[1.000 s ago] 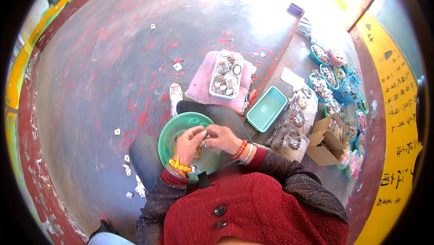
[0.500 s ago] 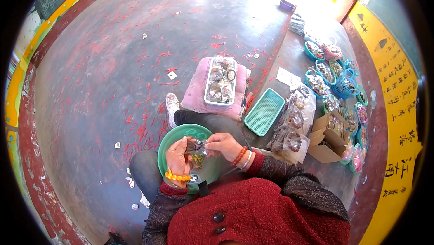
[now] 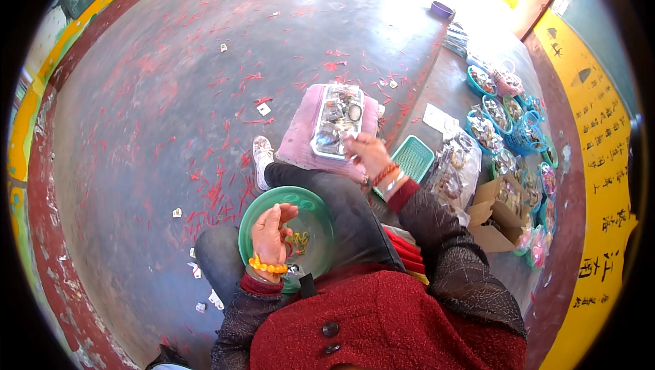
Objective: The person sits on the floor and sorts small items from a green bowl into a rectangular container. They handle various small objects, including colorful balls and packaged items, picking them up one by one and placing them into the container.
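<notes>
My left hand [image 3: 270,235], with a yellow bead bracelet, is over the green basin [image 3: 326,240] in my lap. Its fingers are loosely bent and apart, and no object shows in them. Inside the basin lie yellow-green and red bands [image 3: 298,240] and a small clear packet [image 3: 293,272]. My right hand [image 3: 370,154], wearing a red bead bracelet, reaches out to the near right corner of a white-rimmed tray [image 3: 319,153]. Motion smears its fingertips, so whether they hold anything is unclear. Small clear packets [image 3: 336,116] with dark and silvery contents fill the tray.
A pink cushion [image 3: 297,138] supports the tray. To the right are an empty green basket [image 3: 414,158], bagged items [image 3: 454,169], an open cardboard box [image 3: 497,216] and several filled baskets [image 3: 529,131]. Red scraps [image 3: 215,196] litter the floor. A purple basin [image 3: 442,9] stands far off.
My right hand has left my left hand and moved forward and right to the tray. The packet between both hands is no longer seen there. My left hand has stayed over the basin.
</notes>
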